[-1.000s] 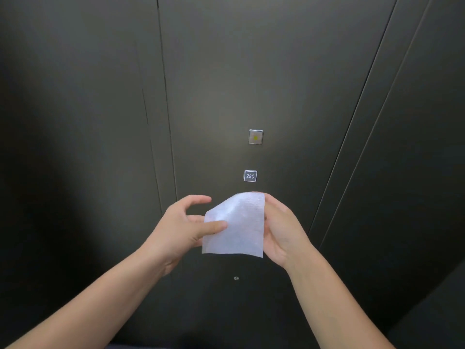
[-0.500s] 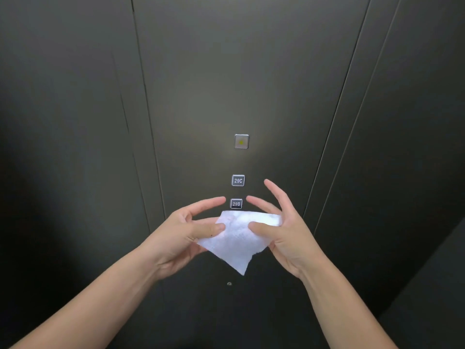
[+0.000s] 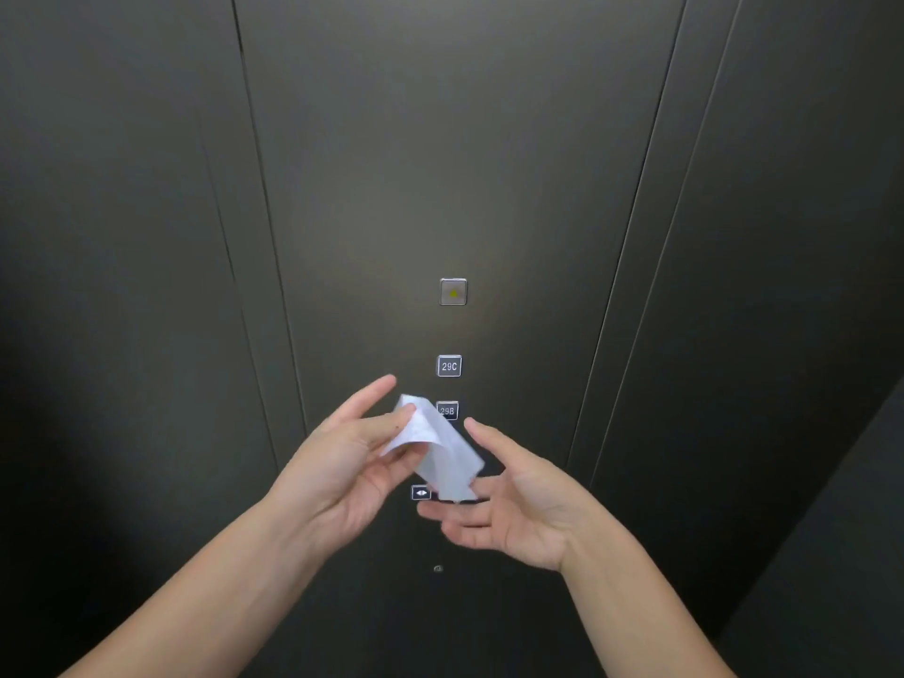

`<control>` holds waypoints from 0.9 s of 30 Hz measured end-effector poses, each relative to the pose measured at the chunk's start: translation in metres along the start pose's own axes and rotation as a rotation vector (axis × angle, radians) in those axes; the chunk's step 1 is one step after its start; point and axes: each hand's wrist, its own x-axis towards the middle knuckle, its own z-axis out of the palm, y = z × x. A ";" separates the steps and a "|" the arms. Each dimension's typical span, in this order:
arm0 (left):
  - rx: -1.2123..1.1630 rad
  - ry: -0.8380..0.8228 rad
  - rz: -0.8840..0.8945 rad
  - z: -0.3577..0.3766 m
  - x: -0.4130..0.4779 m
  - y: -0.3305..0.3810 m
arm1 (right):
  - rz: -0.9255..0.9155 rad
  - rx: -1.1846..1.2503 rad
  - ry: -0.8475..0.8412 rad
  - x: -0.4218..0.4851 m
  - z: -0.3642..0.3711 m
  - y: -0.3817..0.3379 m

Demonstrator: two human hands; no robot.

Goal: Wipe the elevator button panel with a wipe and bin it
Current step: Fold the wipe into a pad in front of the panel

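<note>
Nearest me, my right hand (image 3: 518,511) is spread open, palm up, under the hanging end of the wipe (image 3: 440,452); whether its fingers touch the sheet I cannot tell. My left hand (image 3: 352,462) pinches the wipe's upper corner between thumb and fingers, so the sheet dangles folded between both hands, in front of the panel (image 3: 391,188) and not yet on it.

I judge the wipe to be light, limp and probably damp: it will droop and cling, with no stiffness to push with. Best bunched into a pad under flat fingers, not held by a corner.

Half a second ago both hands gripped it as a wide sheet; now the right has let go and the sheet has folded over.

Beyond it sit the door-open button (image 3: 421,492), 29B (image 3: 447,411) partly covered, 29C (image 3: 449,366) and the top button (image 3: 453,292).
</note>
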 end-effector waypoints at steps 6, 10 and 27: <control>0.325 -0.015 0.248 0.000 -0.011 0.004 | -0.412 -0.092 0.119 0.001 0.002 0.004; 0.715 0.017 0.529 -0.004 -0.011 0.009 | -0.693 -0.396 0.360 0.003 -0.003 -0.004; 0.422 0.069 0.466 0.007 0.021 -0.001 | -0.602 -0.337 0.129 0.002 -0.005 -0.018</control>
